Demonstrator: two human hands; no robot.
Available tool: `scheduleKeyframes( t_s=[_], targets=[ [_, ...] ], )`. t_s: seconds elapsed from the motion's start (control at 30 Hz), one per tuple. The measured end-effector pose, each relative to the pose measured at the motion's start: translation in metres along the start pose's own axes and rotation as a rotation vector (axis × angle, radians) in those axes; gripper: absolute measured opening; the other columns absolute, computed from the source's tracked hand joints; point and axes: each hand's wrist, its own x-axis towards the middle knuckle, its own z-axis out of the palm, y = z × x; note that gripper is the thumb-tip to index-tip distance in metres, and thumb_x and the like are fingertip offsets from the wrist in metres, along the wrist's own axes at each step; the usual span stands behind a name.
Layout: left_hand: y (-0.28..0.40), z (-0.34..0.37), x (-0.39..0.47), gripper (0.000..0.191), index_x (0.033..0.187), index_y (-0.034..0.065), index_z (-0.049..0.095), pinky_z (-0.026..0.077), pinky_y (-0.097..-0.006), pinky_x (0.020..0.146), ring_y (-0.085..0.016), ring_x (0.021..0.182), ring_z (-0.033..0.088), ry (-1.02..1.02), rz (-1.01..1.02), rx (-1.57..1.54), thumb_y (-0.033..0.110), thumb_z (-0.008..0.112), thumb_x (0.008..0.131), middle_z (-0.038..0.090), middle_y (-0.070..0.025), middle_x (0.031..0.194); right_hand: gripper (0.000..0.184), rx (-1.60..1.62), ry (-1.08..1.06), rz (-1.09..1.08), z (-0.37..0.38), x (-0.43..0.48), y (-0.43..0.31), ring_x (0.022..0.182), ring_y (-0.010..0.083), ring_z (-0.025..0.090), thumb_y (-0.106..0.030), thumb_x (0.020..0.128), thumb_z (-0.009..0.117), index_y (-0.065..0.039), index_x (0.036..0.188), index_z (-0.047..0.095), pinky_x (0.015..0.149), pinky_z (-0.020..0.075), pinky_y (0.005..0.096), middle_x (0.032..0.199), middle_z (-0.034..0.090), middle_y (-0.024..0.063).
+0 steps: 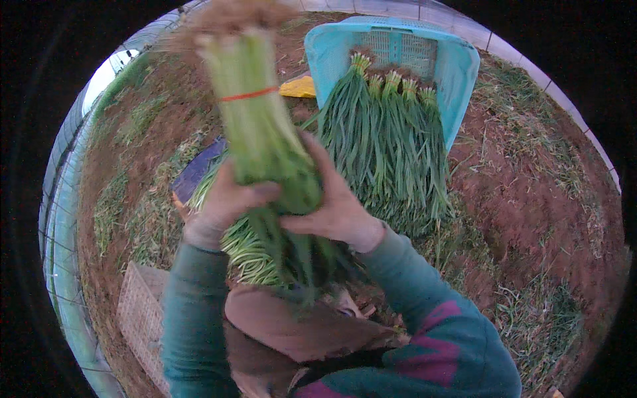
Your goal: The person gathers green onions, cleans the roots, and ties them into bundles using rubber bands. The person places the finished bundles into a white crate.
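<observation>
My left hand (236, 196) and my right hand (333, 199) are both wrapped around a thick bundle of garlic chives or similar leafy stalks (254, 109). A red band (249, 94) circles its pale stems. The brown root end points up and away from me, blurred, while green leaves hang below my hands. Beneath the bundle lies a pile of loose chives (251, 253), partly covered by my hands and the hanging leaves. Ahead and to the right, several banded bundles (385, 144) lie side by side with their root ends inside a turquoise plastic crate (458, 89).
A yellow object (298, 87) lies beside the crate. Left of my hands is a dark blue flat surface (196, 166). A pale crate-like box (142, 298) stands near my left forearm. Brown soil (522, 209) with scattered cut leaves surrounds me, bounded by plastic sheeting (64, 239).
</observation>
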Motion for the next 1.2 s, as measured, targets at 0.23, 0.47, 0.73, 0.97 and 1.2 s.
scheduleKeyframes(
  t_s=[0.23,0.47,0.73,0.97,1.2],
  targets=[
    [-0.166,0.13,0.068,0.064,0.13,0.0003,0.046,0.043,-0.0344,0.098,-0.019,0.111,0.055,-0.206,-0.3,-0.567,0.018,0.077,0.076,0.058,-0.0103,0.122,0.1,-0.139,0.512,0.336,-0.166,-0.008,0.032,0.112,0.0218,0.056,0.005,0.066,0.076,-0.006,0.148,0.019,0.095,0.0473,0.0362,0.129,0.052,0.012],
    [-0.232,0.176,0.081,0.045,0.128,-0.0001,0.046,0.045,-0.0329,0.089,-0.016,0.1,0.056,-0.132,-0.349,-0.642,0.02,0.061,0.091,0.061,-0.0091,0.112,0.074,-0.258,0.642,0.411,-0.344,0.08,0.078,0.096,0.0241,0.063,-0.003,0.077,0.067,-0.003,0.141,0.029,0.081,0.0531,0.0355,0.114,0.061,0.0136],
    [-0.262,0.162,0.054,0.041,0.119,0.0035,0.05,0.048,-0.0442,0.069,-0.036,0.079,0.064,-0.223,-0.418,-0.292,0.031,0.057,0.09,0.065,-0.017,0.086,0.031,-0.247,0.5,0.78,-0.444,0.161,0.209,0.087,0.0248,0.064,-0.02,0.081,0.064,-0.001,0.105,0.064,0.081,0.051,0.0384,0.097,0.068,0.0106],
    [-0.213,0.136,0.047,0.032,0.11,0.0059,0.049,0.048,-0.053,0.065,-0.042,0.078,0.061,-0.103,-0.313,0.255,0.027,0.057,0.087,0.063,-0.0202,0.085,0.056,-0.633,0.555,0.642,-0.482,0.164,0.234,0.1,0.0306,0.061,-0.04,0.085,0.062,0.003,0.121,0.057,0.09,0.0472,0.0423,0.114,0.062,0.0185],
    [-0.144,0.023,-0.007,0.042,0.121,0.0025,0.052,0.052,-0.0402,0.076,-0.033,0.083,0.065,0.46,-0.195,0.214,0.025,0.061,0.087,0.064,-0.0193,0.097,0.095,-1.262,0.608,0.475,-0.389,0.098,0.234,0.136,0.0396,0.029,-0.056,0.089,0.05,0.006,0.147,0.007,0.11,0.0266,0.0417,0.148,0.023,0.0291]
  ],
)
